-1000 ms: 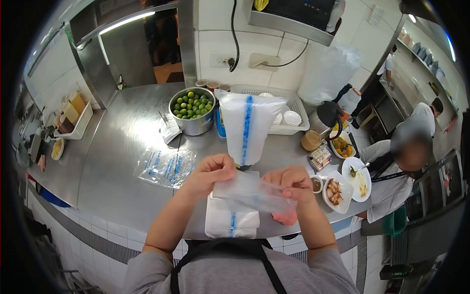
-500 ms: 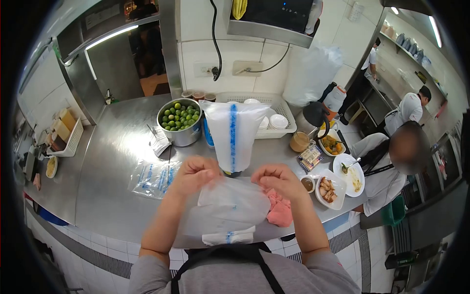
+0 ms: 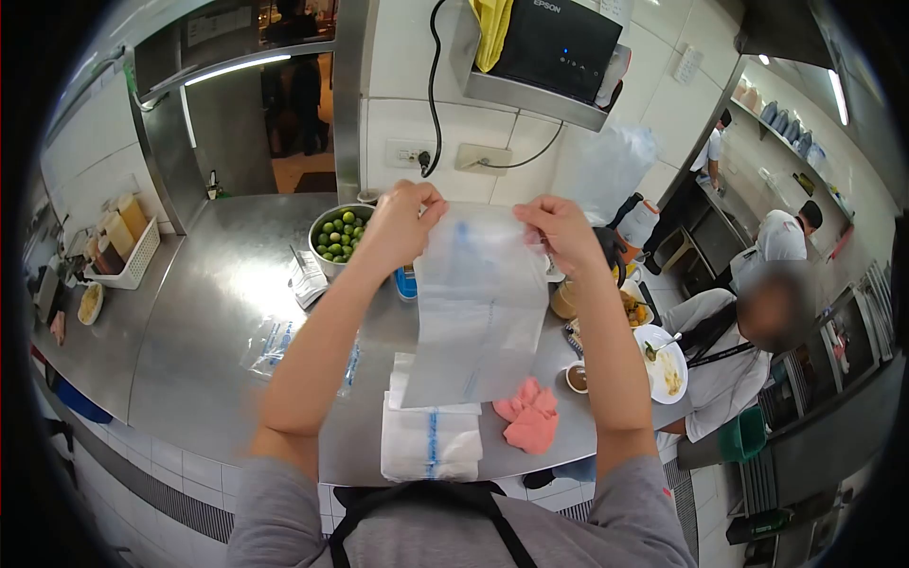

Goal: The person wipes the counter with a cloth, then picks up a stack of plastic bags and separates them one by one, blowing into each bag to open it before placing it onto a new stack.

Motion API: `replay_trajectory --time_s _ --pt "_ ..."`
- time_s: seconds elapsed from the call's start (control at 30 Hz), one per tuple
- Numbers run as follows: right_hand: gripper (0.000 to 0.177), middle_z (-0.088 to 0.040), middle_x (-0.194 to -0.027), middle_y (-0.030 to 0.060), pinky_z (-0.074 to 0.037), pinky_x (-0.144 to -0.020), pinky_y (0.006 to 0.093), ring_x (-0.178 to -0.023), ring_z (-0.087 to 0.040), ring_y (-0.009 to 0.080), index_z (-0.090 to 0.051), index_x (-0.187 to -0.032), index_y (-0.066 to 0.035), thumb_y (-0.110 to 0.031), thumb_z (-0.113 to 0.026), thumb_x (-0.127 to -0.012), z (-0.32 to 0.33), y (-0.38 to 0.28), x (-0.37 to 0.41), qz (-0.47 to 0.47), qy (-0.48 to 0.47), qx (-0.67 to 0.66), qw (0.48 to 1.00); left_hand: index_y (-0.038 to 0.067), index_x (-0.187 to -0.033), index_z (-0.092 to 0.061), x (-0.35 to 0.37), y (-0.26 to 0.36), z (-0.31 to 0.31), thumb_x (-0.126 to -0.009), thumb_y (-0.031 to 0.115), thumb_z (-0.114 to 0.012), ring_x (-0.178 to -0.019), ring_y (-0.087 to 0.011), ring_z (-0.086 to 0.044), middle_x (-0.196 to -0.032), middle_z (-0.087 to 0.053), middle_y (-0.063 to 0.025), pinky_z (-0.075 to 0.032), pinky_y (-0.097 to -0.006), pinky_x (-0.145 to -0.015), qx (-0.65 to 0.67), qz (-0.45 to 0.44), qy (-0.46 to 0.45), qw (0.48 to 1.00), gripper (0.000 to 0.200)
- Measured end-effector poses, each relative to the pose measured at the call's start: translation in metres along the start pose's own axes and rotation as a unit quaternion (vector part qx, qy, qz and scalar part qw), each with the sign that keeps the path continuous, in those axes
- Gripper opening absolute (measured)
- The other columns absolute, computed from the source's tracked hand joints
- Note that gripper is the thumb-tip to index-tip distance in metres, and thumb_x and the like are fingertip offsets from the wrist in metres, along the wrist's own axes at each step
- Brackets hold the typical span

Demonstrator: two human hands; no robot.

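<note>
A translucent white plastic bag (image 3: pixel 478 327) hangs stretched between my hands, its top corners pinched. My left hand (image 3: pixel 402 222) is closed on the left corner. With thumb and fingers together, my right hand (image 3: pixel 565 237) grips the right corner. Below the bag's lower end, a folded stack of white plastic bags (image 3: pixel 454 445) with a blue printed stripe lies at the table's front edge. A crumpled pink cloth (image 3: pixel 528 417) rests just right of that stack. The held bag hides most of the upright filled bag behind it.
Green limes fill a metal pot (image 3: pixel 325 260) at the back. Clear printed plastic packaging (image 3: pixel 270 346) lies left on the steel table (image 3: pixel 204 331). To the right are a sauce cup (image 3: pixel 576 377) and a plate with food scraps (image 3: pixel 674 383). A person (image 3: pixel 724 341) sits beyond the plate.
Both hands have risen and moved away from me, lifting the bag off the stack so it hangs open in length. The camera view has shifted slightly.
</note>
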State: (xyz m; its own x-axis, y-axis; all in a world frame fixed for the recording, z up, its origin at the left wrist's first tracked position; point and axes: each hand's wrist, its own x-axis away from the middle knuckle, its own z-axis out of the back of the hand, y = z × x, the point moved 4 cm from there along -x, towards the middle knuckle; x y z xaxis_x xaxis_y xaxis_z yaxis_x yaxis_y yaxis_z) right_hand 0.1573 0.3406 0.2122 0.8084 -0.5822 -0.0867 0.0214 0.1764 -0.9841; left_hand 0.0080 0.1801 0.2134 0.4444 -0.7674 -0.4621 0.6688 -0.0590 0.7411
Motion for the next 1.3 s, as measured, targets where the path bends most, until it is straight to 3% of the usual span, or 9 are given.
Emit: replay_trajectory --time_s 0.1,0.17,0.27,0.43,0.5,0.73,0.9,1.0,1.3 --pt "0.009 -0.059 -0.074 0.0055 -0.048 -0.054 0.0274 -0.061 -0.057 0.0142 -0.06 -0.084 -0.001 -0.009 -0.057 -0.081 -0.021 0.044 -0.019 -0.11 -0.038 -0.213 0.97 0.002 -0.083 -0.059 -0.003 -0.035 -0.007 -0.084 0.012 -0.05 -0.045 -0.0112 -0.051 -0.063 -0.054 -0.0057 -0.042 -0.027 -0.043 -0.124 -0.102 0.15 0.976 0.014" --pt "0.012 -0.06 -0.077 0.0066 -0.051 -0.057 0.0283 -0.065 -0.059 0.0157 -0.059 -0.088 0.0 -0.009 -0.055 -0.081 -0.022 0.084 -0.03 -0.101 -0.039 -0.28 0.954 0.0 -0.085 -0.058 0.001 -0.069 -0.026 -0.084 0.009 -0.047 -0.05 -0.0131 -0.053 -0.066 -0.055 -0.0067 -0.045 -0.0278 -0.045 0.361 0.232 0.015 0.903 0.015" --pt "0.014 -0.06 -0.079 0.0073 -0.052 -0.06 0.0286 -0.069 -0.061 0.0168 -0.058 -0.092 0.001 -0.009 -0.053 -0.083 -0.036 0.107 -0.024 -0.113 -0.027 -0.35 0.93 -0.003 -0.085 -0.057 0.008 -0.079 -0.04 -0.082 0.007 -0.046 -0.052 -0.0135 -0.054 -0.068 -0.055 -0.0061 -0.047 -0.0288 -0.045 0.567 0.356 0.012 0.743 0.015" --pt "0.015 -0.059 -0.077 0.0059 -0.05 -0.052 0.0265 -0.065 -0.059 0.0151 -0.057 -0.092 -0.002 -0.012 -0.05 -0.084 -0.044 0.12 -0.006 -0.149 0.031 -0.373 0.915 -0.007 -0.094 -0.054 0.029 -0.164 -0.079 -0.084 0.009 -0.046 -0.064 -0.0165 -0.058 -0.079 -0.057 -0.0107 -0.054 -0.0313 -0.055 0.532 0.392 -0.059 0.748 0.021" --pt "0.012 -0.057 -0.076 0.0051 -0.043 -0.045 0.0224 -0.059 -0.055 0.0113 -0.055 -0.085 -0.003 -0.013 -0.049 -0.083 -0.041 0.158 -0.005 -0.206 -0.129 -0.366 0.898 -0.004 -0.091 -0.055 0.054 -0.188 -0.102 -0.085 0.012 -0.046 -0.059 -0.0109 -0.054 -0.075 -0.056 -0.007 -0.051 -0.0266 -0.05 0.66 0.412 -0.173 0.605 0.019" --pt "0.013 -0.055 -0.083 0.0033 -0.041 -0.05 0.0217 -0.061 -0.054 0.0094 -0.055 -0.086 -0.006 -0.018 -0.053 -0.083 -0.04 0.215 0.028 -0.241 0.084 -0.142 0.956 0.003 -0.099 -0.057 0.104 -0.198 -0.115 -0.087 0.02 -0.05 -0.067 -0.0081 -0.051 -0.086 -0.054 -0.0024 -0.044 -0.0196 -0.055 0.444 0.454 -0.104 0.766 0.022" --pt "0.068 -0.052 -0.107 0.0082 -0.046 -0.077 0.034 -0.096 -0.054 0.0199 -0.035 -0.122 -0.004 -0.015 -0.074 -0.067 -0.058 0.135 0.033 0.249 0.083 -0.178 0.948 0.002 -0.123 -0.034 0.068 -0.132 -0.093 -0.073 0.034 -0.069 -0.102 -0.0172 -0.048 -0.107 -0.053 -0.0083 -0.038 -0.0323 -0.089 0.575 0.02 0.006 0.818 0.069" --pt "0.091 -0.048 -0.114 0.0112 -0.043 -0.085 0.0376 -0.104 -0.05 0.0238 -0.027 -0.127 -0.003 -0.011 -0.08 -0.054 -0.086 0.143 0.034 0.216 0.079 -0.01 0.973 0.001 -0.129 -0.021 0.059 -0.112 -0.096 -0.058 0.029 -0.08 -0.103 -0.0193 -0.049 -0.109 -0.052 -0.0111 -0.039 -0.0342 -0.089 0.371 -0.059 0.088 0.922 0.096" --pt "0.078 -0.051 -0.111 0.0148 -0.043 -0.084 0.0375 -0.099 -0.053 0.0264 -0.04 -0.118 -0.001 -0.024 -0.078 -0.054 -0.102 0.257 0.024 0.253 0.107 0.106 0.956 -0.001 -0.117 -0.044 0.09 -0.178 -0.139 -0.055 0.03 -0.081 -0.105 -0.0273 -0.049 -0.114 -0.05 -0.017 -0.038 -0.037 -0.089 0.235 -0.027 -0.025 0.971 0.079"
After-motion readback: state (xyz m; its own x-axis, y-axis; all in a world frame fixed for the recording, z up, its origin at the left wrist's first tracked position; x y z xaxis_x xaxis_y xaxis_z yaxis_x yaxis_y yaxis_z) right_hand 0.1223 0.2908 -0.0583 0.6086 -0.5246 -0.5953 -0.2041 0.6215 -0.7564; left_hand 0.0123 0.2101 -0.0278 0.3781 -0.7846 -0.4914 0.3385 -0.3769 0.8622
